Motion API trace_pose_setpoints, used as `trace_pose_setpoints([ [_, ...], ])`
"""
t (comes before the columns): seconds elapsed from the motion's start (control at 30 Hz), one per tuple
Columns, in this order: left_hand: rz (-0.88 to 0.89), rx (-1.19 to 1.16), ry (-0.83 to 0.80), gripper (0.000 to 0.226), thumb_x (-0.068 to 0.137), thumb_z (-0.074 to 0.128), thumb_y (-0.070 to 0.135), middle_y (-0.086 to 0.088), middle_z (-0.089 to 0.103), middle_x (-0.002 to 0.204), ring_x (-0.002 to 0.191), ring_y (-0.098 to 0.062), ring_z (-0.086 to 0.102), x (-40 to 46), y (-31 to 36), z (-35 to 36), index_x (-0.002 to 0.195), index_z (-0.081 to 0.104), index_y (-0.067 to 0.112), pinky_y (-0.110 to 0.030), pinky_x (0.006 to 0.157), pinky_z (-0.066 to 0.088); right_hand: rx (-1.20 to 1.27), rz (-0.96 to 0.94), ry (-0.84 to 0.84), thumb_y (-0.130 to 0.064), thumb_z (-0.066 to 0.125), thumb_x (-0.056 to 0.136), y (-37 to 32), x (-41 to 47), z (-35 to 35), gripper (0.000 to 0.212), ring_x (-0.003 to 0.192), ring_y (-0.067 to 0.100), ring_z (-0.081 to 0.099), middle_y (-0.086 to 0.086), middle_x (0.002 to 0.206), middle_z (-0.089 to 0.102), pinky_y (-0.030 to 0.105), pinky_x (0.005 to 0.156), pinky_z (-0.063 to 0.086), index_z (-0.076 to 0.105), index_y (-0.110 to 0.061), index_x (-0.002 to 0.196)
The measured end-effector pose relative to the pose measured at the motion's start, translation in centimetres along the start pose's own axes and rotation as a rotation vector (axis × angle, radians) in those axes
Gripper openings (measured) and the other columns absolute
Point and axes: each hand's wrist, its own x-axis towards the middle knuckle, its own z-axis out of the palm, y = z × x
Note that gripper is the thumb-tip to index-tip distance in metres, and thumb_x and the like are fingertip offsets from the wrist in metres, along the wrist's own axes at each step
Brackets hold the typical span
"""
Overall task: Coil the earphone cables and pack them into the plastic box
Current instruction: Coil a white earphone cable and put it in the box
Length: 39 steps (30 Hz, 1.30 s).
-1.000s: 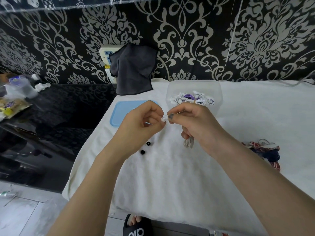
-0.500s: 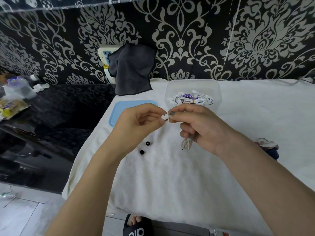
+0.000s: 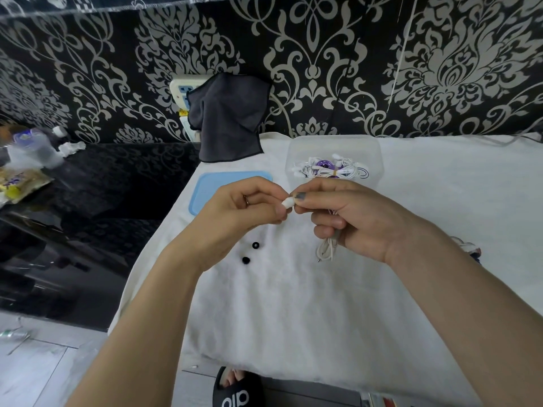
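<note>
The left hand [image 3: 235, 212] and the right hand [image 3: 349, 218] meet above the white cloth [image 3: 293, 304], both pinching a small white earbud [image 3: 288, 202] between fingertips. The right hand also grips the coiled white cable [image 3: 326, 249], which hangs below it. Behind them stands the clear plastic box [image 3: 335, 145] holding bundled earphones [image 3: 332, 170], the blue lid [image 3: 211, 186] lying just to its left.

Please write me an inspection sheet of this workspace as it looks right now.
Surface: white fleecy cloth covering the table.
Job's things: clear plastic box, open, holding tied earphone bundles; blue plastic lid beside it.
Clutter: two small black ear tips; coloured cable pile at right.
Grippers: left hand and right hand both pinch a white earbud.
Cables: coiled white cable hangs from the right hand.
Surroundings: dark grey cloth against patterned wallpaper.
</note>
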Motion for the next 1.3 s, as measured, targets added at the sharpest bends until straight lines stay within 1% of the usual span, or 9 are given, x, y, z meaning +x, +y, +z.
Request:
trace_pose_setpoints([
  [0.2, -0.002, -0.035, -0.006, 0.026, 0.091, 0.062, -0.009, -0.011, 0.073, 0.089, 0.085, -0.018, 0.067, 0.1, 0.2, 0.3, 0.088, 0.075, 0.014, -0.026, 0.086, 0.055, 0.021, 0.003, -0.001, -0.006, 0.066, 0.091, -0.1, -0.1, 0.1, 0.008, 0.041, 0.003, 0.028, 0.002, 0.075, 0.067, 0.017, 0.045, 0.035, 0.071, -0.011, 0.088],
  [0.37, 0.018, -0.01, 0.009, 0.019, 0.083, 0.067, 0.002, -0.01, 0.072, 0.084, 0.082, -0.018, 0.066, 0.2, 0.2, 0.4, 0.086, 0.075, 0.019, -0.029, 0.089, 0.054, 0.047, 0.006, 0.015, -0.005, 0.065, 0.092, 0.0, -0.1, 0.2, 0.008, 0.04, 0.003, 0.028, 0.003, 0.076, 0.068, 0.017, 0.045, 0.034, 0.07, -0.011, 0.089],
  [0.6, 0.011, -0.043, 0.0, 0.013, 0.084, 0.066, 0.004, -0.012, 0.069, 0.084, 0.083, -0.019, 0.062, 0.3, 0.2, 0.3, 0.087, 0.074, 0.014, -0.027, 0.083, 0.054, 0.089, 0.016, 0.003, -0.005, 0.064, 0.092, 0.1, -0.1, 0.3, 0.009, 0.04, 0.003, 0.028, 0.003, 0.075, 0.068, 0.016, 0.044, 0.034, 0.07, -0.011, 0.087],
  [0.77, -0.01, 0.017, 0.04, 0.005, 0.084, 0.064, 0.013, -0.003, 0.061, 0.079, 0.078, -0.013, 0.055, 0.6, 0.2, 0.7, 0.086, 0.068, 0.015, -0.026, 0.077, 0.046, 0.245, 0.096, 0.002, -0.007, 0.064, 0.091, 0.6, 0.3, 0.5, 0.006, 0.038, 0.004, 0.025, 0.003, 0.077, 0.067, 0.016, 0.042, 0.033, 0.068, -0.011, 0.088],
  [0.83, 0.026, 0.053, 0.067, 0.004, 0.086, 0.065, 0.015, 0.002, 0.064, 0.083, 0.082, -0.012, 0.056, 0.6, 0.2, 0.8, 0.088, 0.068, 0.016, -0.028, 0.081, 0.045, 0.335, 0.123, 0.004, -0.008, 0.065, 0.089, 0.6, 0.3, 0.6, 0.009, 0.038, 0.004, 0.023, 0.004, 0.078, 0.067, 0.016, 0.042, 0.031, 0.071, -0.011, 0.083],
  [0.9, 0.075, 0.043, 0.102, 0.006, 0.087, 0.066, 0.013, 0.0, 0.068, 0.091, 0.09, -0.015, 0.059, 0.6, 0.2, 1.0, 0.092, 0.069, 0.016, -0.032, 0.086, 0.045, 0.406, 0.142, 0.009, -0.009, 0.068, 0.086, 0.6, 0.3, 0.8, 0.007, 0.039, 0.004, 0.021, 0.005, 0.078, 0.067, 0.016, 0.042, 0.03, 0.072, -0.011, 0.082],
  [1.03, 0.193, 0.025, 0.161, 0.015, 0.092, 0.066, -0.003, -0.006, 0.07, 0.096, 0.092, -0.018, 0.065, 0.4, 0.5, 1.9, 0.095, 0.063, 0.012, -0.027, 0.087, 0.05, 0.5, 0.164, -0.002, -0.01, 0.07, 0.084, 0.7, 0.2, 1.0, 0.006, 0.042, 0.004, 0.019, 0.003, 0.075, 0.065, 0.016, 0.044, 0.028, 0.07, -0.012, 0.089],
  [1.13, 0.259, 0.083, 0.172, 0.009, 0.093, 0.066, -0.005, -0.014, 0.071, 0.098, 0.092, -0.019, 0.069, 0.2, 0.7, 2.2, 0.095, 0.063, 0.004, -0.027, 0.084, 0.053, 0.541, 0.164, -0.026, -0.011, 0.071, 0.079, 0.6, 0.2, 0.9, 0.017, 0.039, 0.004, 0.022, 0.002, 0.074, 0.064, 0.016, 0.043, 0.03, 0.067, -0.013, 0.096],
  [1.3, 0.319, 0.195, 0.22, 0.007, 0.091, 0.07, -0.003, -0.013, 0.073, 0.096, 0.091, -0.023, 0.072, 0.2, 0.6, 2.3, 0.097, 0.069, 0.0, -0.032, 0.087, 0.056, 0.555, 0.156, -0.028, -0.009, 0.065, 0.088, 0.7, 0.3, 0.7, 0.025, 0.037, 0.004, 0.024, 0.002, 0.072, 0.062, 0.016, 0.041, 0.031, 0.06, -0.013, 0.112],
])
